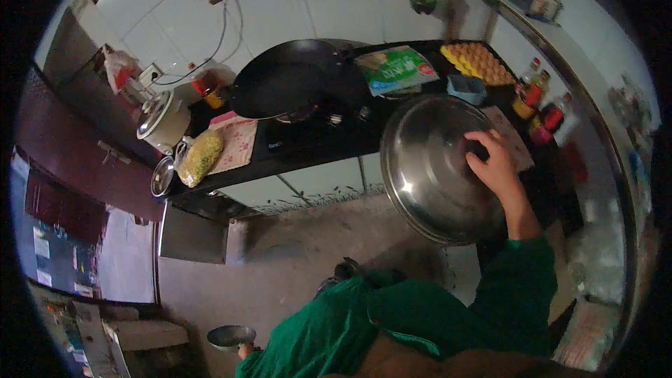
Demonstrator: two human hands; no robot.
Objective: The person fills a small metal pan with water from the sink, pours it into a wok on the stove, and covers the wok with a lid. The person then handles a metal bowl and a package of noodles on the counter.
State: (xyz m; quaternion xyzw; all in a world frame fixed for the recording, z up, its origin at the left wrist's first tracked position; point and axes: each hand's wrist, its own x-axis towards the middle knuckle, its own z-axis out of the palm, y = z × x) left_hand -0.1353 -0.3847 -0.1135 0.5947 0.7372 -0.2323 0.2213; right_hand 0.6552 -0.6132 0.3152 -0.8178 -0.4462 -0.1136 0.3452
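A large, shiny steel pot lid [427, 175] hangs tilted in front of the counter at the right. Closed around the knob at its middle is my right hand [497, 164], which hides most of that knob. Down at the lower left, my left hand [246, 351] grips the edge of a shallow round metal bowl [229, 336], low over the floor. Only part of this hand shows past the green sleeve. A black wok [283, 80] sits tilted on the gas stove [308, 133], beyond both hands.
Behind the lid are a green package [395, 70], a blue container [467, 89], a tray of eggs [479, 63] and several bottles [539, 98]. Left of the stove stand a white cooker [163, 122], a yellow bag [201, 158] and a metal bowl [163, 176]. A cabinet door [192, 231] hangs open below.
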